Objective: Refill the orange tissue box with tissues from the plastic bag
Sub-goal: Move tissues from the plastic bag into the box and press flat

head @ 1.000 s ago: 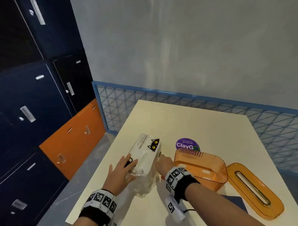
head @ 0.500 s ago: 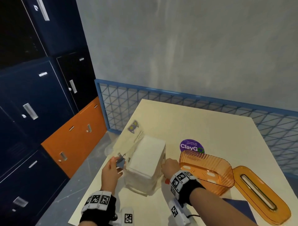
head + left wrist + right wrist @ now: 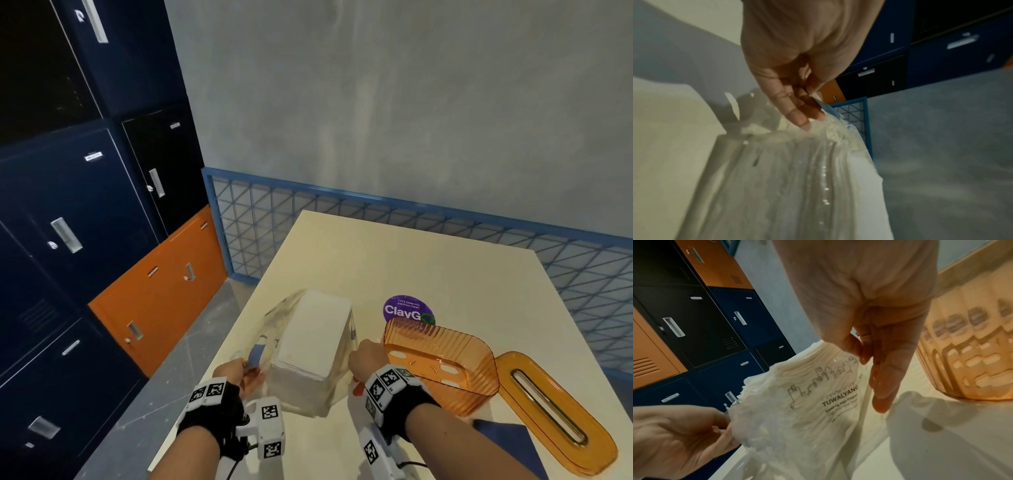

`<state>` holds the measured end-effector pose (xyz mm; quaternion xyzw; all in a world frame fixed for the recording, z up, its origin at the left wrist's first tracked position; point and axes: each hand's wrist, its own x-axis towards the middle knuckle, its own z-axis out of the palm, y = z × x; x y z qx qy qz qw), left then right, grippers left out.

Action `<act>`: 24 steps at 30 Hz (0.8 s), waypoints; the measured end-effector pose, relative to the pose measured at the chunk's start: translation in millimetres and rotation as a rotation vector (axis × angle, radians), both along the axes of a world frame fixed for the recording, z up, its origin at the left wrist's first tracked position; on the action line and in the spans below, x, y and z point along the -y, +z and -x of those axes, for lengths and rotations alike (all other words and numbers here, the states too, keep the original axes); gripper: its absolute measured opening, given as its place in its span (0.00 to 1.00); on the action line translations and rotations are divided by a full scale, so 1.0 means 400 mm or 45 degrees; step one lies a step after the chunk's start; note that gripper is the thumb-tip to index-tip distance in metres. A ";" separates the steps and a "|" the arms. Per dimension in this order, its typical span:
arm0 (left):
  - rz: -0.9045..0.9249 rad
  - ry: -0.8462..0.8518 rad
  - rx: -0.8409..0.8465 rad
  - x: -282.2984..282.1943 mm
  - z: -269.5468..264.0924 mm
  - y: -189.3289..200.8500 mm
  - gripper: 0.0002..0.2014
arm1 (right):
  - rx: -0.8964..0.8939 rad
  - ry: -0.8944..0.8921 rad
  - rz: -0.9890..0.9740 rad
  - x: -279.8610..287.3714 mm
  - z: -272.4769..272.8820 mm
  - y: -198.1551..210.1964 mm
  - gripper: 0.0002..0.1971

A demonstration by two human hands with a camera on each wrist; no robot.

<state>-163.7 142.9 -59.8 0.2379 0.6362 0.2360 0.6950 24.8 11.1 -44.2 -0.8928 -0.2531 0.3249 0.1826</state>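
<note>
A stack of white tissues (image 3: 315, 337) is seen standing on a cream table (image 3: 428, 270), still sheathed at its lower part by a clear plastic bag (image 3: 274, 325) whose opened film is spread toward 10 o'clock of the stack. The film is pinched by the left hand (image 3: 239, 373) at 8 o'clock of the stack, thumb and fingers closed on a blue-printed strip of the plastic; in the left wrist view the fingers (image 3: 797, 112) are pressed together on the crinkled film. The right hand (image 3: 366, 356) is placed at 3 o'clock of the stack, and in the right wrist view the printed side of the bag is nipped between its thumb and fingers (image 3: 885, 382). The orange tissue box (image 3: 442, 363) is set open and ribbed at 3 o'clock, just beside the right hand, with its slotted orange lid (image 3: 555, 418) lying flat at 4 o'clock, touching the box. A purple round sticker (image 3: 407, 308) is partly covered by the box's far rim. Blue and orange lockers (image 3: 102, 222) are ranged at 9 o'clock.
</note>
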 end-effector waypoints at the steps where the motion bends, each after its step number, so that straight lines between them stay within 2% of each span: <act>1: -0.041 -0.016 -0.066 -0.005 0.004 -0.006 0.11 | 0.006 0.013 -0.001 0.001 0.000 0.000 0.18; 4: -0.333 -0.209 -0.429 -0.017 0.010 -0.009 0.07 | 0.038 0.036 -0.008 0.005 0.000 -0.002 0.19; 6: -0.684 -0.382 -0.800 -0.005 0.012 -0.004 0.15 | 0.034 0.042 -0.051 0.010 0.004 0.005 0.19; 9: -1.181 -0.642 -1.356 0.038 0.003 0.028 0.20 | 0.128 0.053 -0.094 0.024 0.006 0.044 0.17; 10: -1.309 -0.691 -1.450 0.055 -0.007 0.042 0.21 | 0.152 0.069 -0.136 0.031 0.000 0.054 0.15; 12: -1.559 -0.770 -1.556 0.075 -0.032 0.046 0.22 | 0.244 0.102 -0.193 0.056 -0.020 0.077 0.13; 14: -1.747 -0.926 -1.571 0.099 -0.066 0.049 0.21 | 0.418 0.104 -0.189 0.093 -0.063 0.097 0.12; 18: -1.960 -1.142 -1.347 0.162 -0.161 0.070 0.16 | 0.723 0.033 -0.039 0.203 -0.178 0.116 0.13; 20: -1.856 -1.240 -1.279 0.181 -0.199 0.075 0.15 | 0.808 0.020 0.185 0.256 -0.219 0.100 0.16; 21: -1.748 -1.308 -1.326 0.189 -0.220 0.073 0.18 | 0.825 -0.023 0.303 0.282 -0.237 0.092 0.19; 24: -1.561 -1.426 -1.468 0.190 -0.252 0.065 0.24 | 0.673 -0.224 0.465 0.341 -0.288 0.063 0.26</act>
